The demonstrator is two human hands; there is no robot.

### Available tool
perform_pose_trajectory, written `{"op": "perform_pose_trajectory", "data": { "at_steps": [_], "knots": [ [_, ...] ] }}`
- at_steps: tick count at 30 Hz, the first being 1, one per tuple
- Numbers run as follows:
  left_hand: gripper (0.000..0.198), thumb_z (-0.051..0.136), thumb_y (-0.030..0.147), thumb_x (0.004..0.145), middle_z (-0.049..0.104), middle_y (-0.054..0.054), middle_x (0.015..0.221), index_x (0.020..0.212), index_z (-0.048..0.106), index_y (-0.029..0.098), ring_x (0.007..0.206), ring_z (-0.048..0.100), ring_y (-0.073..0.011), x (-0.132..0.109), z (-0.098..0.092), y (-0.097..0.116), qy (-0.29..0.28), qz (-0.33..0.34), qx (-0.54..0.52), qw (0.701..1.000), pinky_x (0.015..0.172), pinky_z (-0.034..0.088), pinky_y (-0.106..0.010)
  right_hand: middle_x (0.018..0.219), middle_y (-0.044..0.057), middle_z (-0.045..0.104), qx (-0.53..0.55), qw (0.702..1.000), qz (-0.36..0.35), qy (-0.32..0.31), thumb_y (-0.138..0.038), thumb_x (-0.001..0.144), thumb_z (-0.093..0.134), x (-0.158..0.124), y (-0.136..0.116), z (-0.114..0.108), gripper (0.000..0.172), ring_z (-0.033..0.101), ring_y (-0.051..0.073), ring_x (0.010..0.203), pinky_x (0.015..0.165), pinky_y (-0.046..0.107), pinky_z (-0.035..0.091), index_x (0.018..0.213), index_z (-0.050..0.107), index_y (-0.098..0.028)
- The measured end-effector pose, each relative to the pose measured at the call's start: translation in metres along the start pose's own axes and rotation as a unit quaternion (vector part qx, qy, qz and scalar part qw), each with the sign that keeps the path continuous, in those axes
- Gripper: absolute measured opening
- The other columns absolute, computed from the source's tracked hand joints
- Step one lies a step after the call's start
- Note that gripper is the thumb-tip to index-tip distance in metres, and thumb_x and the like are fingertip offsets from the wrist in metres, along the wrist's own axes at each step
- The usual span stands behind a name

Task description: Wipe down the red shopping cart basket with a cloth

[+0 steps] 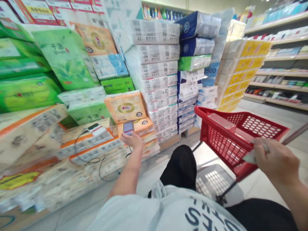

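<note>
My left hand (132, 140) reaches forward and grips the lower end of a smartphone (128, 127) with a lit screen. Right behind the phone stand orange tissue packs (126, 106), one leaning upright and others stacked below. A thin dark cable (89, 162) loops over the packs left of my hand; whether it joins the phone I cannot tell. My right hand (276, 157) is closed on a pale, crumpled piece (250, 157), tissue or cloth, beside the rim of a red shopping cart (221, 144).
A white and red object (97, 130) lies on the packs at left. Green tissue packs (26, 94) lean behind. Tall stacks of white-wrapped packs (160, 73), blue packs (196, 48) and yellow boxes (249, 69) stand ahead. Shelves (286, 57) fill the right. My knees flank the cart's base.
</note>
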State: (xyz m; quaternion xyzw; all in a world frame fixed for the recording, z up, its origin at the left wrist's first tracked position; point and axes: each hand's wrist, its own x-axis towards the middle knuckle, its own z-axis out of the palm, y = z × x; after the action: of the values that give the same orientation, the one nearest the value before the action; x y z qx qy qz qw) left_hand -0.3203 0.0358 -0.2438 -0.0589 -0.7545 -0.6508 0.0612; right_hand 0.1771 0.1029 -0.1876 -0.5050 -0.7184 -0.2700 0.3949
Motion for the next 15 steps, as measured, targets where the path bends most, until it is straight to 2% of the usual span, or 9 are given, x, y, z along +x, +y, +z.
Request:
{"op": "perform_pose_trajectory", "data": {
  "at_steps": [2, 4, 5, 7, 9, 15],
  "knots": [
    [0.035, 0.036, 0.024, 0.095, 0.041, -0.022, 0.138, 0.126, 0.041, 0.008, 0.136, 0.032, -0.0278, 0.039, -0.022, -0.008, -0.014, -0.088, -0.001, 0.996, 0.111, 0.028, -0.044, 0.080, 0.010, 0.070, -0.009, 1.000, 0.001, -0.003, -0.038, 0.090, 0.038, 0.000, -0.001, 0.001, 0.035, 0.063, 0.023, 0.070, 0.058, 0.030, 0.040, 0.085, 0.066, -0.017],
    [0.029, 0.031, 0.025, 0.097, 0.060, -0.015, 0.108, 0.112, 0.050, 0.009, 0.112, 0.056, -0.0241, 0.063, -0.033, -0.013, -0.064, -0.153, -0.016, 0.986, 0.095, 0.045, -0.039, 0.080, 0.010, 0.070, -0.020, 1.000, 0.001, -0.005, -0.037, 0.089, 0.039, 0.001, -0.002, 0.002, 0.034, 0.063, 0.023, 0.070, 0.057, 0.030, 0.040, 0.085, 0.066, -0.018],
    [0.027, 0.031, 0.024, 0.097, 0.062, -0.010, 0.094, 0.106, 0.052, 0.010, 0.098, 0.062, -0.0207, 0.070, -0.036, -0.014, -0.092, -0.182, -0.026, 0.979, 0.086, 0.050, -0.035, 0.080, 0.010, 0.070, -0.023, 1.000, 0.002, -0.006, -0.037, 0.089, 0.039, 0.002, -0.003, 0.003, 0.034, 0.062, 0.023, 0.070, 0.058, 0.030, 0.040, 0.085, 0.066, -0.018],
    [0.023, 0.032, 0.022, 0.097, 0.058, -0.002, 0.074, 0.095, 0.054, 0.013, 0.073, 0.063, -0.0142, 0.078, -0.036, -0.018, -0.136, -0.229, -0.049, 0.963, 0.071, 0.052, -0.027, 0.079, 0.009, 0.070, -0.026, 1.000, 0.003, -0.006, -0.036, 0.090, 0.038, 0.002, -0.004, 0.005, 0.033, 0.062, 0.022, 0.069, 0.058, 0.030, 0.040, 0.084, 0.066, -0.018],
    [0.020, 0.036, 0.019, 0.096, 0.054, 0.001, 0.068, 0.087, 0.054, 0.014, 0.060, 0.059, -0.0105, 0.082, -0.034, -0.022, -0.165, -0.261, -0.071, 0.948, 0.064, 0.050, -0.023, 0.078, 0.009, 0.069, -0.030, 1.000, -0.002, -0.006, -0.037, 0.090, 0.039, 0.002, -0.005, 0.005, 0.034, 0.061, 0.022, 0.068, 0.058, 0.030, 0.039, 0.084, 0.066, -0.018],
    [0.022, 0.038, 0.019, 0.096, 0.053, 0.001, 0.066, 0.080, 0.053, 0.017, 0.056, 0.055, -0.0084, 0.089, -0.029, -0.029, -0.204, -0.284, -0.134, 0.927, 0.062, 0.048, -0.020, 0.075, 0.008, 0.067, -0.024, 1.000, -0.003, -0.019, -0.037, 0.090, 0.038, 0.000, -0.003, 0.002, 0.034, 0.060, 0.020, 0.069, 0.059, 0.028, 0.038, 0.081, 0.064, -0.017]
  ]
}}
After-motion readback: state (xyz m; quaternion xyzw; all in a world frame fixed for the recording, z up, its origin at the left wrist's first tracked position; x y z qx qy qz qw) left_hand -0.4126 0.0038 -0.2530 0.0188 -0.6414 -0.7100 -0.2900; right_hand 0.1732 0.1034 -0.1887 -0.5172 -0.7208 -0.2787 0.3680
